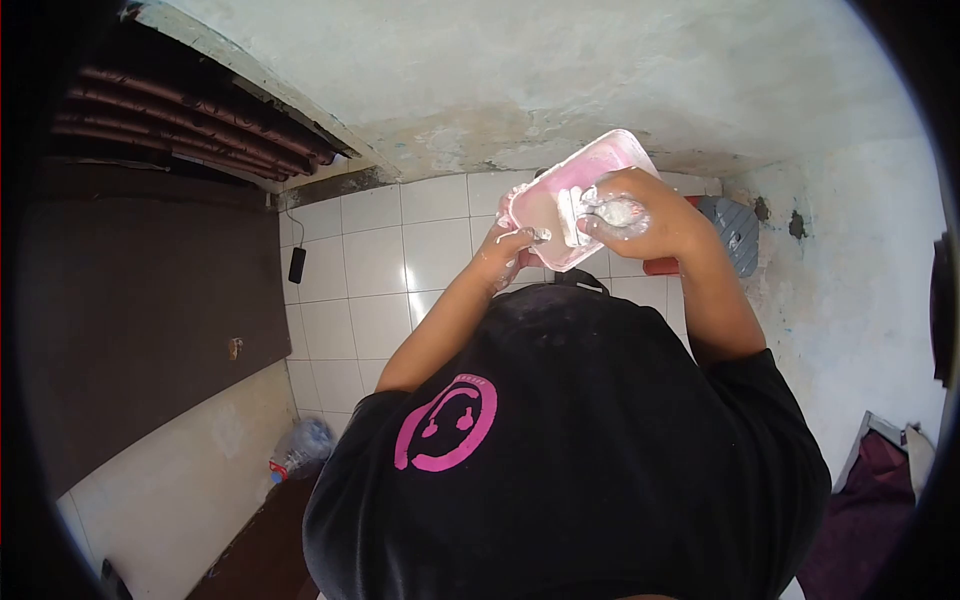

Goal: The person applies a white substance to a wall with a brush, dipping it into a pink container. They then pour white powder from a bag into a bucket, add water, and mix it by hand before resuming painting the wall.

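A pink rectangular tub with a white-smeared rim is held tilted in front of my body, near the wall. My left hand grips its left end, with the thumb over the rim and white paste on the fingers. Inside the tub, my right hand is closed on a white-coated tool with a flat edge. White paste covers much of the right fingers. What the tool's handle looks like is hidden by the hand.
A stained, patchy wall rises ahead. Beyond my right forearm stands a grey and red object. A phone on a cable is at the left. A clear plastic bottle lies lower left, and purple cloth at lower right.
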The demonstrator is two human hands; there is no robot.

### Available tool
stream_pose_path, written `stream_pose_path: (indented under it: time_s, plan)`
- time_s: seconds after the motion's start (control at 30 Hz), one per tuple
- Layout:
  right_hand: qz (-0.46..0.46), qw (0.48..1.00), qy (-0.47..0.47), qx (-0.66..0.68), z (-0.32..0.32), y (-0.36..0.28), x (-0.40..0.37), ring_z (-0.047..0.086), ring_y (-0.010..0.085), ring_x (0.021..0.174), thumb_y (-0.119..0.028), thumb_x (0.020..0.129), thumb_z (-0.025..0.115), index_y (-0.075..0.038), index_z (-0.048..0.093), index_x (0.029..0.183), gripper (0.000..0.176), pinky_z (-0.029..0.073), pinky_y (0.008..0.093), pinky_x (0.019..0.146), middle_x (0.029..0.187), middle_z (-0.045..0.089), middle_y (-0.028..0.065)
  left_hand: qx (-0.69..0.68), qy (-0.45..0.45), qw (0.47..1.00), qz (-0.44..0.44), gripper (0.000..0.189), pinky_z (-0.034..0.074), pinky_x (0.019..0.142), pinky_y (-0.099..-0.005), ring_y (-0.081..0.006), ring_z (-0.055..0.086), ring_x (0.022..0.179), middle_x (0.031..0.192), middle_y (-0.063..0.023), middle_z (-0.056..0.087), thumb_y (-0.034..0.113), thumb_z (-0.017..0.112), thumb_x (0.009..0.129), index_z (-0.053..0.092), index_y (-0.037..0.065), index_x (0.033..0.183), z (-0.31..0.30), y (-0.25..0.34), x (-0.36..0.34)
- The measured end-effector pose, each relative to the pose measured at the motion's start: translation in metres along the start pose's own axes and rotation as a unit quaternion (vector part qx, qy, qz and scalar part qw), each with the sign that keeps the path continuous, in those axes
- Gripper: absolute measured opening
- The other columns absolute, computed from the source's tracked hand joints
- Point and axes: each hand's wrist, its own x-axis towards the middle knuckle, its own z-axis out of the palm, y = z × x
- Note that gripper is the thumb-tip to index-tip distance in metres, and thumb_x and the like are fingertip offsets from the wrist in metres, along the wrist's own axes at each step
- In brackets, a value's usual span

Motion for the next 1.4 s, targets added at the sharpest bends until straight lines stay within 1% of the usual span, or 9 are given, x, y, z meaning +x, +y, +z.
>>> stream_pose_path:
  time_s: [0.13,0.33,0.43,0.63,0.7,0.83,0.9,1.13,1.4]
  plan:
    - [-0.070,0.997,0.034,-0.018,0.009,0.012,-0.001,0.061,0.0277,0.081,-0.031,0.077,0.070,-0.005,0.063,0.091,0.030,0.049,0.0369,0.073,0.092,0.064,0.0132,0.014,0.007,1.000,0.002,0.073,0.056,0.079,-0.0465,-0.0293,0.055,0.111,0.127,-0.0147,0.046,0.013,0.059,0.078,0.018,0.013,0.138,0.000,-0.001,-0.004]
    - [-0.011,0.914,0.084,0.397,-0.028,0.049,-0.037,0.060,0.0188,0.062,-0.033,0.084,0.062,-0.002,0.060,0.088,0.031,0.047,0.0302,0.053,0.081,0.063,0.0108,-0.016,0.009,0.999,0.039,0.066,0.054,0.081,-0.0494,-0.0289,0.058,0.107,0.123,-0.0150,0.050,0.016,0.059,0.080,0.026,0.006,0.136,0.007,-0.004,-0.009]
    - [0.002,0.676,0.147,0.722,-0.004,0.073,-0.052,0.056,0.0176,0.050,-0.036,0.087,0.054,-0.002,0.055,0.091,0.034,0.043,0.0273,0.044,0.068,0.060,0.0125,-0.016,-0.003,0.999,0.041,0.068,0.053,0.083,-0.0512,-0.0309,0.058,0.107,0.125,-0.0168,0.050,0.020,0.062,0.079,0.030,0.001,0.136,0.012,0.004,-0.014]
    - [0.009,0.505,0.182,0.843,0.029,0.047,-0.085,0.052,0.0164,0.046,-0.040,0.086,0.055,-0.005,0.058,0.091,0.036,0.040,0.0263,0.042,0.067,0.060,0.0100,0.033,-0.050,0.998,0.029,0.068,0.055,0.078,-0.0511,-0.0309,0.059,0.104,0.124,-0.0175,0.050,0.024,0.063,0.078,0.032,0.003,0.135,0.044,0.031,-0.037]
    - [-0.012,0.537,0.191,0.821,0.023,0.040,-0.089,0.051,0.0153,0.047,-0.038,0.086,0.054,-0.004,0.059,0.094,0.035,0.039,0.0264,0.042,0.067,0.059,0.0081,0.064,-0.049,0.996,0.038,0.066,0.056,0.078,-0.0509,-0.0307,0.060,0.104,0.124,-0.0177,0.050,0.025,0.062,0.079,0.032,0.003,0.134,0.052,0.038,-0.041]
    - [0.065,0.764,0.242,0.595,-0.022,-0.019,-0.099,0.054,0.0145,0.051,-0.035,0.084,0.058,-0.004,0.062,0.091,0.031,0.041,0.0271,0.046,0.068,0.059,0.0059,0.081,-0.069,0.994,0.038,0.065,0.056,0.077,-0.0514,-0.0306,0.059,0.105,0.126,-0.0173,0.049,0.032,0.058,0.082,0.032,0.005,0.136,0.059,0.043,-0.050]
    - [-0.018,0.951,0.198,0.235,-0.050,-0.062,-0.103,0.059,0.0170,0.060,-0.033,0.083,0.062,-0.004,0.064,0.086,0.029,0.046,0.0295,0.054,0.071,0.062,0.0069,0.081,-0.074,0.993,0.032,0.066,0.056,0.077,-0.0515,-0.0307,0.058,0.107,0.127,-0.0168,0.048,0.035,0.057,0.083,0.031,0.005,0.136,0.064,0.045,-0.052]
    - [-0.033,0.981,0.185,-0.052,-0.051,-0.078,-0.065,0.058,0.0302,0.084,-0.035,0.077,0.069,-0.004,0.063,0.086,0.033,0.048,0.0368,0.076,0.088,0.062,0.0171,0.085,-0.111,0.989,0.046,0.069,0.056,0.076,-0.0512,-0.0311,0.054,0.112,0.131,-0.0164,0.046,0.041,0.054,0.085,0.030,0.004,0.138,0.074,0.055,-0.054]
    - [-0.028,0.993,0.118,0.014,-0.061,-0.078,-0.065,0.063,0.0320,0.079,-0.035,0.073,0.067,-0.006,0.065,0.087,0.033,0.051,0.0370,0.072,0.085,0.065,0.0154,0.095,-0.091,0.990,0.042,0.067,0.057,0.074,-0.0498,-0.0306,0.057,0.109,0.129,-0.0160,0.049,0.042,0.053,0.085,0.033,0.004,0.137,0.077,0.056,-0.055]
